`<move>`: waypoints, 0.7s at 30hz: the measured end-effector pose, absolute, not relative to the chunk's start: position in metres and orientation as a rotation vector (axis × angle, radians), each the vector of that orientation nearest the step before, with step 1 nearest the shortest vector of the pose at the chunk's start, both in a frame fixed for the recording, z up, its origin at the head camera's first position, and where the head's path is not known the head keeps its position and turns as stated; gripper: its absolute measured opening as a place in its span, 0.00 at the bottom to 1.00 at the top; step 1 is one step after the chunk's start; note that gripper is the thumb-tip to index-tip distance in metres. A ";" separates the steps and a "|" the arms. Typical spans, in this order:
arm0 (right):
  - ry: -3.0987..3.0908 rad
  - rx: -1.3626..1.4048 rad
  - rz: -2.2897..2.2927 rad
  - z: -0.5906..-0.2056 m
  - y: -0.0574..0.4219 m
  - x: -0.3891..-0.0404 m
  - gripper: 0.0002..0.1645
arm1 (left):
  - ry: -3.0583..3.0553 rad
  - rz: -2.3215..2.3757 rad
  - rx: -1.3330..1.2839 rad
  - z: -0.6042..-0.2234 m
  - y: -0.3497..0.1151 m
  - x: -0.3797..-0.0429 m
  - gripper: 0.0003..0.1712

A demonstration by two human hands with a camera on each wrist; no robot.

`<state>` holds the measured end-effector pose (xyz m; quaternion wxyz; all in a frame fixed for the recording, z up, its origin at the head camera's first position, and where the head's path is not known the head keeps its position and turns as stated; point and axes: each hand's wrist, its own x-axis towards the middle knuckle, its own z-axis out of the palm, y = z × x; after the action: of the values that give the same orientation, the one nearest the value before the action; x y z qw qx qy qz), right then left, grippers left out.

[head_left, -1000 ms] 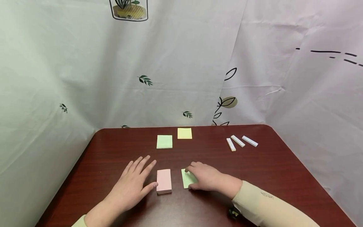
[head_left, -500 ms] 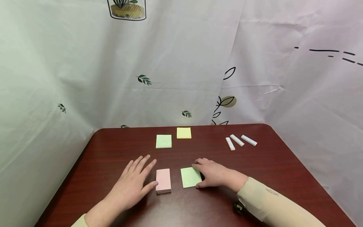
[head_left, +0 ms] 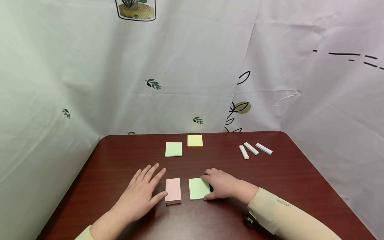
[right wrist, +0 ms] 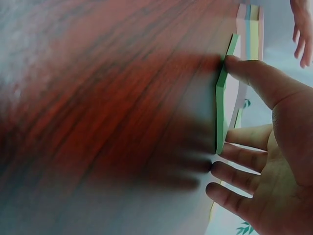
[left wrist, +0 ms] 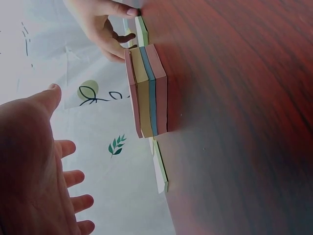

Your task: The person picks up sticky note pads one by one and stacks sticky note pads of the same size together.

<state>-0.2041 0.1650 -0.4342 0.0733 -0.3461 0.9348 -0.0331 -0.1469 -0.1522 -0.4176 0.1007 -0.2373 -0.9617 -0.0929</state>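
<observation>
Compared with half a second earlier, the near green pad is being shifted slightly toward 9 o'clock, closer to the pink-topped stack; a narrow gap is being left between them. The right hand is being moved along with it, at the pad's 3 o'clock edge. The left hand is being kept where it was.

The right hand is being held mostly open: the thumb is being pressed against the pad's near edge and the fingers are being laid at its far right corner, only lightly bent, so the pad is being touched at its sides rather than gripped. The left hand is being rested flat on the table, fingers spread and straight, thumb tip just at the stack's 9 o'clock side; nothing is being held.

In the left wrist view the stack is being shown as layered pink, yellow and blue.

At 12 o'clock a second green pad and a yellow pad are being left lying side by side, well apart from the hands. At 2 o'clock three white strips are being left lying near each other. Nothing is being placed between the hands and the far pads.
</observation>
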 end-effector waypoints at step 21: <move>2.921 -1.042 -0.313 -0.430 0.205 -0.196 0.44 | -2.841 -0.264 -0.701 -0.421 -0.153 -0.152 0.43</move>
<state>-0.1965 0.2052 -0.4301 0.0122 -0.3344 0.9370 -0.1003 -0.1517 -0.1533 -0.4208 0.1015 -0.2374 -0.9620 -0.0893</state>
